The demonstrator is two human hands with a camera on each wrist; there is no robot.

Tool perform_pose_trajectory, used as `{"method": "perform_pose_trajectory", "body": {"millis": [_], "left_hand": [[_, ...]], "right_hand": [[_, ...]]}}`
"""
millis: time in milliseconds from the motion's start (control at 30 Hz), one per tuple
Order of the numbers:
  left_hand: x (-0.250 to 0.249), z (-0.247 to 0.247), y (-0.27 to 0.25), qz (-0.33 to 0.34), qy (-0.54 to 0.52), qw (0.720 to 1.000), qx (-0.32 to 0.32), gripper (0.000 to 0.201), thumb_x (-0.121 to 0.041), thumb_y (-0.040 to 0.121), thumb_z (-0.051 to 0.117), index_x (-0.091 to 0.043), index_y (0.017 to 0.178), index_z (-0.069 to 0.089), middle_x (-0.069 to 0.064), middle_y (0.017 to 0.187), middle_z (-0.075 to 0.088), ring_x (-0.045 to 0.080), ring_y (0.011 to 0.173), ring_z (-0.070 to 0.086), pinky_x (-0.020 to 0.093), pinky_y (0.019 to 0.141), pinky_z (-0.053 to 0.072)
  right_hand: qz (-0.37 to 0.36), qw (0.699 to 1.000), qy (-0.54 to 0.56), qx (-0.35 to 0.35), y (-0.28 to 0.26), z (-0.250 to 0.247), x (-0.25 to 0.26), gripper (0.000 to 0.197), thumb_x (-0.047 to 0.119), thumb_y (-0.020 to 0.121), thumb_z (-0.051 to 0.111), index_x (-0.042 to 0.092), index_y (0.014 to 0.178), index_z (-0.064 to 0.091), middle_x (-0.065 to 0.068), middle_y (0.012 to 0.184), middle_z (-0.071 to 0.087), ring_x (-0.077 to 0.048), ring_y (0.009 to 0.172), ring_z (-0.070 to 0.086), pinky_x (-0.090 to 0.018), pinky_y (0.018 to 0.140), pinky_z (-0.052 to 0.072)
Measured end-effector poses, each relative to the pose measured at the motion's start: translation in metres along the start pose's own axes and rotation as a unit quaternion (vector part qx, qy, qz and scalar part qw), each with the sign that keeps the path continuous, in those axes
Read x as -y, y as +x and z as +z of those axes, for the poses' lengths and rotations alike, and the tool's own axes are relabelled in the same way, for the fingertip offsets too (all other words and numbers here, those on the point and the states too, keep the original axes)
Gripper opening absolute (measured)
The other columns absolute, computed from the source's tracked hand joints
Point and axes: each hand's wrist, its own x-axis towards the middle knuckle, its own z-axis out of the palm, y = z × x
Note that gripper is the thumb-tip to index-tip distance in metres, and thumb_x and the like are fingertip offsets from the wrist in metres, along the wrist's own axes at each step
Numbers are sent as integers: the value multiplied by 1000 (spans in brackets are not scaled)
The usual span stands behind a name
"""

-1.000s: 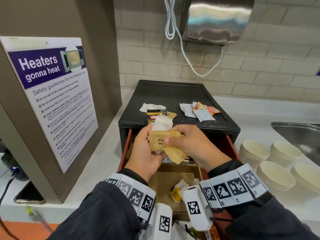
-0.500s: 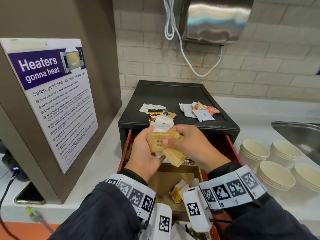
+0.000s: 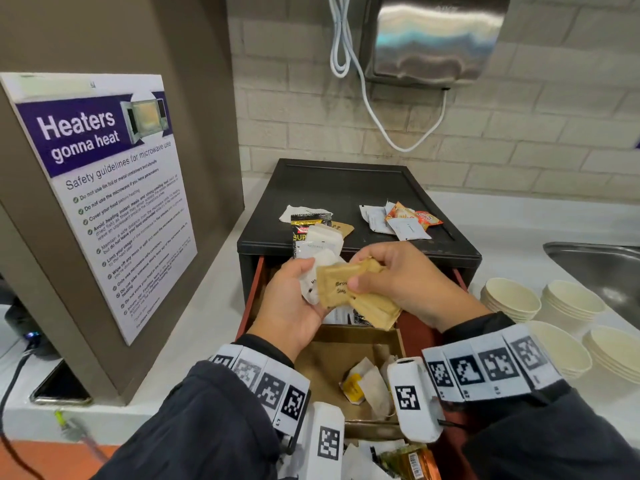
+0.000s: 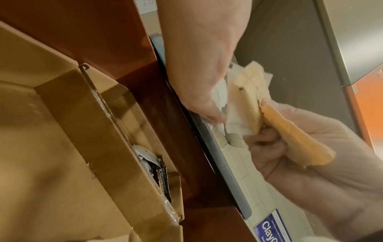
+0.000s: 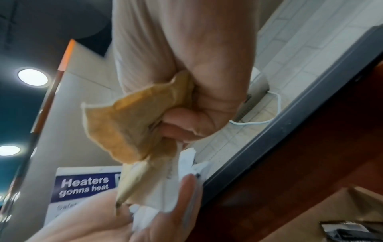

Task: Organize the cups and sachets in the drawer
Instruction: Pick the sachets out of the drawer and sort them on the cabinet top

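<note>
Two hands over the drawer [image 3: 412,341]: left hand [image 3: 294,303] holds white sachets [image 3: 320,252], right hand [image 3: 401,277] pinches brown sachets [image 3: 349,292], print partly covered.

A microwave safety poster [image 3: 100,199] is hanging on the brown cabinet side [image 3: 194,109] at the left. A steel dispenser [image 3: 429,36] is sitting high on the far tiled wall [image 3: 540,133], and a white cable [image 3: 367,95] is looping down from it. A steel sink [image 3: 602,271] is showing at the right edge. A phone [image 3: 59,386] is lying on the white counter [image 3: 194,306] at the near left, beside a black cable [image 3: 10,386].
</note>
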Motion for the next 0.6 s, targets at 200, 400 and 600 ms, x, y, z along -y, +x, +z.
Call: {"method": "perform_pose_trajectory", "body": {"millis": [200, 400, 600], "left_hand": [[1, 2, -3, 5, 24, 1000, -6, 18, -21, 97, 46, -13, 105, 59, 11, 83, 73, 25, 83, 68, 41, 81, 52], [0, 1, -2, 2, 37, 999, -21, 17, -22, 97, 45, -15, 100, 60, 5, 69, 72, 19, 70, 67, 34, 69, 52], [-1, 3, -5, 18, 37, 998, -51, 13, -19, 96, 48, -17, 100, 60, 7, 81, 69, 20, 75, 66, 35, 71, 53]], "right_hand": [[-90, 967, -239, -6, 9, 13, 11, 11, 16, 81, 69, 19, 91, 65, 7, 106, 51, -7, 95, 49, -21, 82, 37], [-97, 944, -315, 17, 11, 19, 14, 16, 21, 86, 64, 19, 101, 64, 9, 127, 44, -10, 112, 46, -18, 87, 31], [-90, 945, -313, 12, 11, 20, 14, 13, 23, 86, 64, 21, 99, 62, 8, 99, 50, -8, 92, 47, -22, 77, 36]]}}
